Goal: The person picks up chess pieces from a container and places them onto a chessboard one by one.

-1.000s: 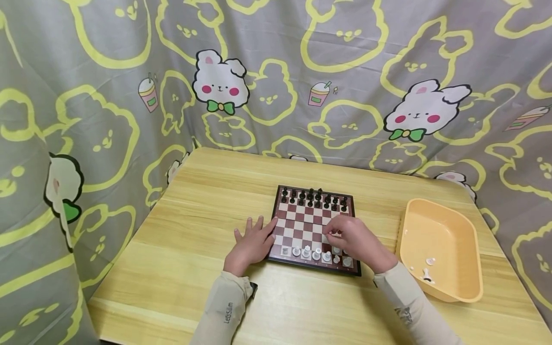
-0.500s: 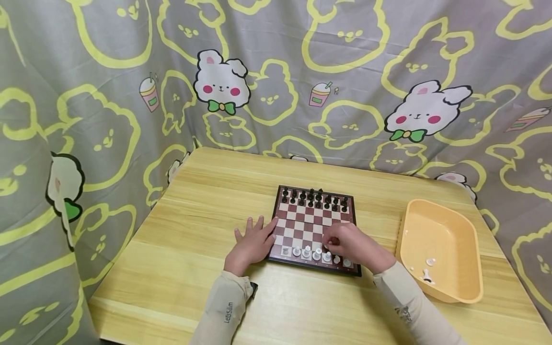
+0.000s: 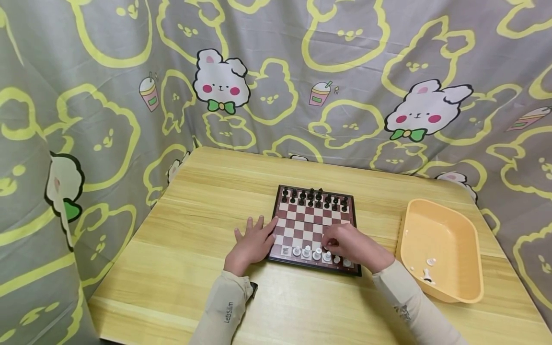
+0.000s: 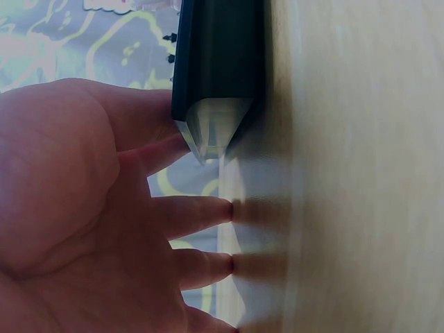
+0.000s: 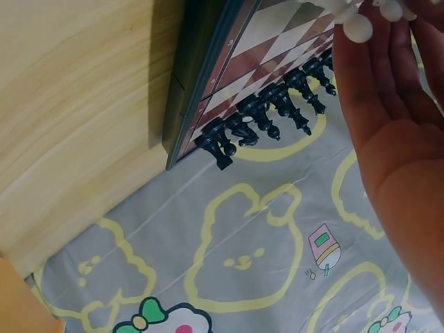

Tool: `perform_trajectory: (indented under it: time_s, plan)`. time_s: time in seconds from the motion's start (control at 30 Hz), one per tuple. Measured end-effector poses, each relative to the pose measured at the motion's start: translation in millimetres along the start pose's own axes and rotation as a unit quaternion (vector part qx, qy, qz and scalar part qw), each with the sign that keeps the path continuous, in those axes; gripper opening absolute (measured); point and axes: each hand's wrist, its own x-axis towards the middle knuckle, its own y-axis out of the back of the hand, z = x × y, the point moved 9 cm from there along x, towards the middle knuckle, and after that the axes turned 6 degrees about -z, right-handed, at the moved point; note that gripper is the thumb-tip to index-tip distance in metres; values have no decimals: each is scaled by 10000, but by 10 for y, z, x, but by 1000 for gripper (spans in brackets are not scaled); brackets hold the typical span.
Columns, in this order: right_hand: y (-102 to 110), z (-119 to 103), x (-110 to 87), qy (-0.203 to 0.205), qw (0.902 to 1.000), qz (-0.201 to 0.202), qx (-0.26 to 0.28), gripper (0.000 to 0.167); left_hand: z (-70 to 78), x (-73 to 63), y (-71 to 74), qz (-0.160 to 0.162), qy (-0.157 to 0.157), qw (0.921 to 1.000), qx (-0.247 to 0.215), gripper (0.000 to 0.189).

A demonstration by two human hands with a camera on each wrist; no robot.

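A folding chessboard (image 3: 297, 225) lies on the table, dark-rimmed with brown and white squares. Spread fingers of my left hand (image 3: 251, 242) touch its left edge; in the left wrist view the index finger and thumb meet the board's dark side, and other fingertips rest on the tabletop. My right hand (image 3: 351, 242) is low over the near right part, thumb and fingers pinching a white chess pawn (image 5: 391, 9) mostly hidden by them. Another white round head (image 5: 357, 28) shows beside those fingertips. White pieces (image 3: 306, 251) line the near row; black pieces (image 3: 310, 197) fill two far rows.
To the right of the board stands an orange plastic basin (image 3: 444, 239) with a few small white pieces (image 3: 427, 275) in it. The wooden table (image 3: 185, 230) runs up to a grey patterned curtain (image 3: 276, 43) at the back and left.
My right hand has moved slightly down toward the near rows with the white pawn, then stayed nearly still over the last half second. The left hand has kept its place.
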Motion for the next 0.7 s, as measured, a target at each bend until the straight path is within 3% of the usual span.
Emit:
perform_trajectory:
  time_s: [0.43,0.7]
  plan:
    - [-9,-18,12,-128,9996,-196,128,21,2,0,6,-23,30,10000,19,53]
    - [28,70,-69,-344,9938,-226,1036,18,7,-6,-1,-10,19,10000,-19,52]
